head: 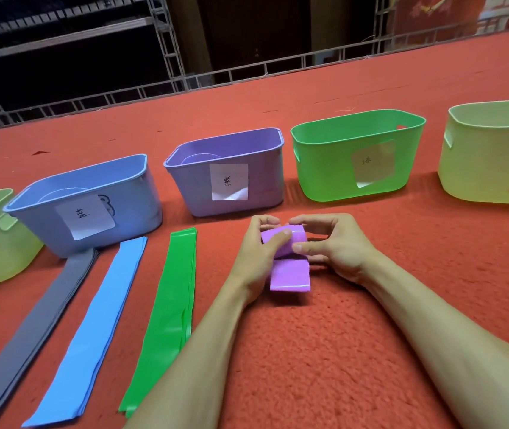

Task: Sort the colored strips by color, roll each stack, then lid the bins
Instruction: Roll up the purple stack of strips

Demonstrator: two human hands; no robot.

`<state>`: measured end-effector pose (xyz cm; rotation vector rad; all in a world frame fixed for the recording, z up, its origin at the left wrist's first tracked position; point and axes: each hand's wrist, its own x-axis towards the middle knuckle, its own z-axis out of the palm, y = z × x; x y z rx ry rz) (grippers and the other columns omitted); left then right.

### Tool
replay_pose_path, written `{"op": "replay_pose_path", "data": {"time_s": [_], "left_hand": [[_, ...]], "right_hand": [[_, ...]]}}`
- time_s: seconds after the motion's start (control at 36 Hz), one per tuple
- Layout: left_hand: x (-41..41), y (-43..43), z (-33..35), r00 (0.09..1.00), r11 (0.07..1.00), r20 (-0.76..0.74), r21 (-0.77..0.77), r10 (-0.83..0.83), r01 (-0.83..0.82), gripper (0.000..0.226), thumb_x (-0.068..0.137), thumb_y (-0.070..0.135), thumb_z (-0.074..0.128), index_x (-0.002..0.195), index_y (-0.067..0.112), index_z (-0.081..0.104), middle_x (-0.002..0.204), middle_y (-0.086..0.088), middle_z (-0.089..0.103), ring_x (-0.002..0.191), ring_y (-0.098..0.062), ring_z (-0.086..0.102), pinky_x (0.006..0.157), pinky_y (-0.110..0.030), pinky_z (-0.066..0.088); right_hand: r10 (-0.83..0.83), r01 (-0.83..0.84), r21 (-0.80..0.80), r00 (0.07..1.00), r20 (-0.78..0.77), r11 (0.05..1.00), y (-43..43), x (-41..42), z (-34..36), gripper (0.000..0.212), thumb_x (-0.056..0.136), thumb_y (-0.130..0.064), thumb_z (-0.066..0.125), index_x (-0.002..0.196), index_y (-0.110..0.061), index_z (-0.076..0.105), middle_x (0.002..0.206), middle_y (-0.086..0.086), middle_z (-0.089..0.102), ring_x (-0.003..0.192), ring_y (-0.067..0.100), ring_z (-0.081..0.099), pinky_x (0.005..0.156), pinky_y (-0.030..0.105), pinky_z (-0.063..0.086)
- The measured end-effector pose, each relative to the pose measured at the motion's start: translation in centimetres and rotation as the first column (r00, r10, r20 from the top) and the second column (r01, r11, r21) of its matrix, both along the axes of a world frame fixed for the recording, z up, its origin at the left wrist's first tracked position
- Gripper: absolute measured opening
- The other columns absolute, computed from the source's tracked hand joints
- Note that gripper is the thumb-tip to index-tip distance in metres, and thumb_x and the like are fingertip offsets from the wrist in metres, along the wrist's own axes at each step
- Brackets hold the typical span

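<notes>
Both hands are on the stack of glossy purple plastic strips, which sits on the red felt tabletop just in front of the labelled purple plastic bin. The far end is wound into a fat coil, and a short flat tail points back toward the person. The left hand wraps the coil's left end with its thumb laid over the top. The right hand takes the other end, its fingers curled over the back and its thumb in front. Both grips are narrow and closed on the roll.

The material looks thin, light and floppy. The sheen suggests it's slick, so the layers could slide sideways and telescope out of the coil. It will probably try to spring open too. The best hold is at the coil's two ends, with thumb pressure on the loose tail as it winds in.

Off to the left, the flat grey strip stack, the light blue strip stack and the green strip stack lie unrolled. The blue plastic bin and the green plastic bin stand open.
</notes>
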<state>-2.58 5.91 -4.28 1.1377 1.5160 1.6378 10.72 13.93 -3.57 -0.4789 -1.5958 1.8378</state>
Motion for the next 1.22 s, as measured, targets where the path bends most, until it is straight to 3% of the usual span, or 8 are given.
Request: {"op": "replay_pose_path", "data": {"time_s": [0.11,0.17,0.33,0.47,0.69,0.86,1.08,1.22], "left_hand": [[-0.2,0.1,-0.1,0.991,0.999,-0.136,-0.038,0.005,-0.010,0.024,0.091,0.017,0.062,0.110,0.014,0.048,0.096,0.003,0.057,0.073,0.001,0.056,0.065,-0.015,0.048],[-0.1,-0.2,0.1,0.995,0.999,-0.102,-0.044,-0.009,0.005,0.023,0.091,0.017,0.061,0.110,0.011,0.049,0.092,0.001,0.060,0.069,0.002,0.057,0.062,-0.016,0.049],[-0.3,-0.5,0.6,0.998,0.996,0.003,-0.054,-0.070,0.070,0.017,0.091,0.022,0.062,0.106,0.021,0.054,0.105,-0.021,0.066,0.082,-0.022,0.064,0.065,-0.031,0.055],[-0.6,-0.9,0.9,0.988,0.993,0.117,-0.048,-0.104,0.110,0.021,0.088,0.009,0.064,0.105,0.017,0.054,0.089,-0.012,0.066,0.058,-0.012,0.063,0.044,-0.017,0.045],[-0.8,-0.9,0.8,0.971,0.998,0.232,0.029,-0.063,0.058,0.036,0.075,-0.006,0.071,0.097,0.017,0.057,0.091,-0.010,0.064,0.061,-0.018,0.064,0.050,-0.025,0.052],[-0.6,-1.0,0.4,0.993,0.995,0.092,0.074,-0.068,0.062,0.045,0.067,-0.009,0.077,0.097,0.019,0.056,0.100,-0.013,0.064,0.070,-0.025,0.062,0.047,-0.027,0.049],[-0.4,-0.8,0.1,0.990,0.991,-0.134,0.125,-0.040,0.057,0.047,0.058,0.001,0.080,0.092,0.026,0.059,0.104,-0.002,0.065,0.086,-0.021,0.062,0.068,-0.036,0.053],[-0.7,-0.5,-0.3,0.986,0.983,-0.075,0.093,-0.150,0.157,0.052,0.057,-0.008,0.075,0.092,0.026,0.057,0.102,-0.006,0.061,0.080,-0.019,0.059,0.070,-0.036,0.051]], "right_hand": [[-0.015,0.015,0.012,1.000,-0.021,1.000,0.3,0.2,-0.1,0.041,0.067,0.019,0.070,0.100,-0.005,0.068,0.099,0.005,0.072,0.079,0.018,0.068,0.070,0.036,0.060],[-0.039,0.040,0.029,0.999,-0.033,0.999,0.5,0.3,-0.1,0.044,0.066,0.020,0.071,0.103,-0.002,0.067,0.104,0.007,0.071,0.081,0.019,0.068,0.070,0.037,0.059],[-0.057,0.058,0.021,0.997,-0.048,0.998,0.6,0.4,-0.2,0.048,0.063,0.023,0.070,0.102,-0.005,0.068,0.105,0.006,0.072,0.085,0.021,0.068,0.068,0.051,0.058],[-0.067,0.069,0.078,0.997,-0.023,0.995,0.6,0.3,-0.4,0.048,0.060,0.025,0.070,0.097,-0.005,0.068,0.107,-0.001,0.071,0.094,0.014,0.068,0.064,0.037,0.059],[0.051,-0.051,-0.019,0.999,0.007,0.999,0.7,0.1,-0.1,0.064,0.067,0.010,0.072,0.122,-0.021,0.060,0.118,0.002,0.067,0.099,0.016,0.066,0.080,0.033,0.057],[0.019,-0.010,-0.135,0.998,0.060,0.991,0.2,-0.3,0.7,0.048,0.077,-0.023,0.067,0.124,-0.017,0.060,0.095,0.007,0.072,0.079,0.019,0.068,0.079,0.042,0.057],[-0.014,0.018,-0.024,0.989,0.150,1.000,0.1,0.1,1.2,0.033,0.080,-0.021,0.070,0.112,-0.019,0.065,0.092,0.010,0.072,0.071,0.018,0.070,0.065,0.036,0.060],[-0.004,0.002,0.016,0.991,0.131,1.000,0.2,0.5,0.9,0.033,0.071,-0.011,0.076,0.104,-0.013,0.069,0.099,0.016,0.071,0.079,0.023,0.068,0.070,0.040,0.060]]}}
